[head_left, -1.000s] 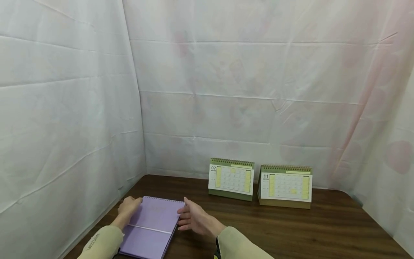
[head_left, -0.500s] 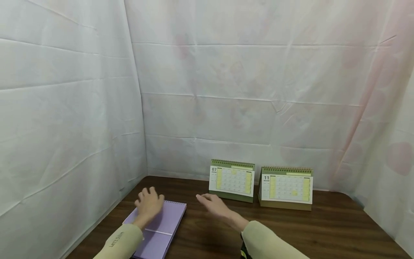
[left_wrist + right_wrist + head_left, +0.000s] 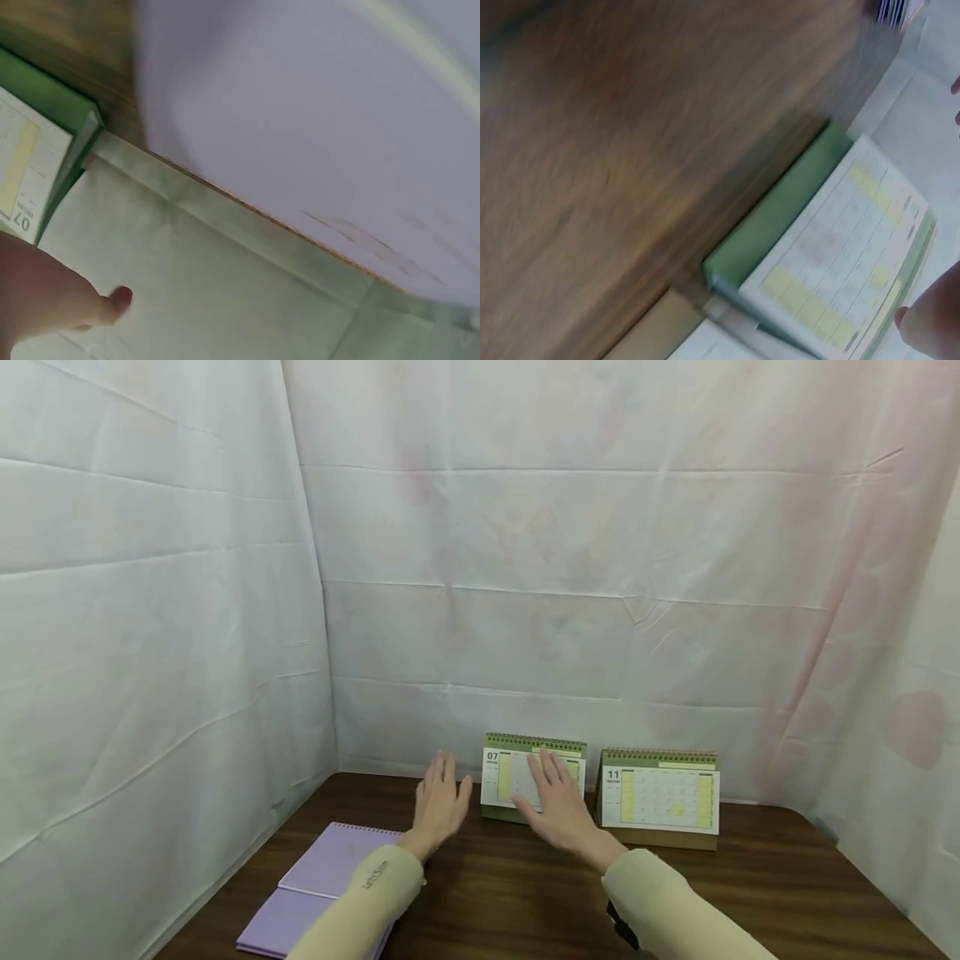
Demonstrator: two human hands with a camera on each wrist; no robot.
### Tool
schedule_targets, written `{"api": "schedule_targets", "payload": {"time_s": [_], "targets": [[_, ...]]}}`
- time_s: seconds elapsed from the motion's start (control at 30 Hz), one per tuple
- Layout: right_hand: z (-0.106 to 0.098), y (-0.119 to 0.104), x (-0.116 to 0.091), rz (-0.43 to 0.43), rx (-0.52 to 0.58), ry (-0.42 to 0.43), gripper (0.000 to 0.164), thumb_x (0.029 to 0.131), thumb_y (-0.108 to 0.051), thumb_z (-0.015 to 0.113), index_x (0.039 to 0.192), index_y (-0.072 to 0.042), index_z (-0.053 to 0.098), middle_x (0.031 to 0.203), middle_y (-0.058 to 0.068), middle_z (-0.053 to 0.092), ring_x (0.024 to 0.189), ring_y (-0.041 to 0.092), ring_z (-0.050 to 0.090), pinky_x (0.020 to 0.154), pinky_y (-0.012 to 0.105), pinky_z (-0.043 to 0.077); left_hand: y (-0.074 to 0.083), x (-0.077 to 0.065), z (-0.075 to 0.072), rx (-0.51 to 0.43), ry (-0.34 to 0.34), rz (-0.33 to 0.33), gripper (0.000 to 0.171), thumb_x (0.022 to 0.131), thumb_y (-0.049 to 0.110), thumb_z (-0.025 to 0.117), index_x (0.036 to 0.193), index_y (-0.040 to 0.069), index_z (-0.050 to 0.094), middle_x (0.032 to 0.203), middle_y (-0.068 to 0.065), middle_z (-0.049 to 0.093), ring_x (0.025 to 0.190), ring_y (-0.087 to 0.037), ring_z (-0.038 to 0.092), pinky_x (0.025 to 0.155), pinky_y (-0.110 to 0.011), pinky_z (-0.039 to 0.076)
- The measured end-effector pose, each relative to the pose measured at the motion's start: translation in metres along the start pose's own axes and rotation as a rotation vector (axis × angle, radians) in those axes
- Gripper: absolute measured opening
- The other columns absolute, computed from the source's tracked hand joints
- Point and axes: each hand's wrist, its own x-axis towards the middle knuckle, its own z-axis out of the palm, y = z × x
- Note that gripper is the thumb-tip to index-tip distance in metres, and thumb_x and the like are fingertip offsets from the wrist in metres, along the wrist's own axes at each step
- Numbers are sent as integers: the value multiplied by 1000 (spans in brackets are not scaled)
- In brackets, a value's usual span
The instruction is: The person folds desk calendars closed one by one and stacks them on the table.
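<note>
Tabletop [image 3: 517, 893] runs between edges of purple planner [image 3: 333, 864] and 07 calendar [image 3: 513, 774]; left hand [image 3: 440, 802], right hand [image 3: 562, 806]: grip uncurled.

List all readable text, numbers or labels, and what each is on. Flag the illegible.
"07": page of the left green calendar; upside down in the left wrist view.
"11": page of the right green calendar.
Too small or blurred: dates and fine print on both calendars; lettering on the left sleeve; faint marks on the purple spiral-bound pad's cover.
</note>
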Motion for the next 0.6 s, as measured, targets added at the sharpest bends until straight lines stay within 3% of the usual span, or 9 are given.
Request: {"api": "schedule_targets", "payload": {"time_s": [0.1,0.3,0.47,0.6], "targets": [[-7,12,4,25,-12,50,73,96,-40,55,151,-1,26,159,25,16,147,44,14,113,64,21,13,8,10,-84,-22,-3,64,103,39,36,153,3,19,162,-18,12,148,-39,17,114,-62,20],[-20,26,14,140,79,27,80,99,-43,47,154,0,8,162,21,4,149,40,5,118,60,14,30,26,22,-318,-63,-93,66,103,43,34,155,6,13,163,-15,8,149,-39,11,117,-60,15],[-26,34,23,177,108,30,78,100,-43,43,154,-1,6,162,21,2,149,41,3,118,60,12,36,39,24,-525,-109,-172,71,102,51,30,156,9,7,163,-16,4,150,-36,4,119,-58,10],[-31,37,26,232,172,5,78,101,-43,40,154,-1,2,162,22,-2,149,42,-1,119,59,7,38,46,22,-609,-140,-197,74,102,55,26,156,9,6,163,-15,3,151,-36,3,119,-58,9]]}}
